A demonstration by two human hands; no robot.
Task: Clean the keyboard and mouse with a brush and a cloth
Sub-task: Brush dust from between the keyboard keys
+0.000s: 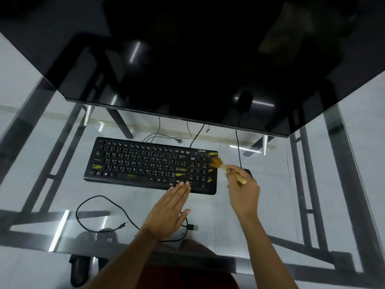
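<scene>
Two hands at work: right hand [242,190] closed around brush [226,168], bristles on keyboard [150,163] number pad, far right. Left hand [168,211] open and flat, fingertips steadying near edge. Brushing step; next, sweep leftward. Mouse [248,172] mostly hidden behind right hand. No cloth seen. Keyboard marked "acer".

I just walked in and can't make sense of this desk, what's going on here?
A person is cleaning a black keyboard on a glass desk. The right hand holds a small wooden brush, its bristles at the keyboard's right end over the number pad. The left hand lies flat and open, fingertips on the keyboard's near edge. The mouse sits mostly hidden behind the right hand. No cloth is visible.
</scene>
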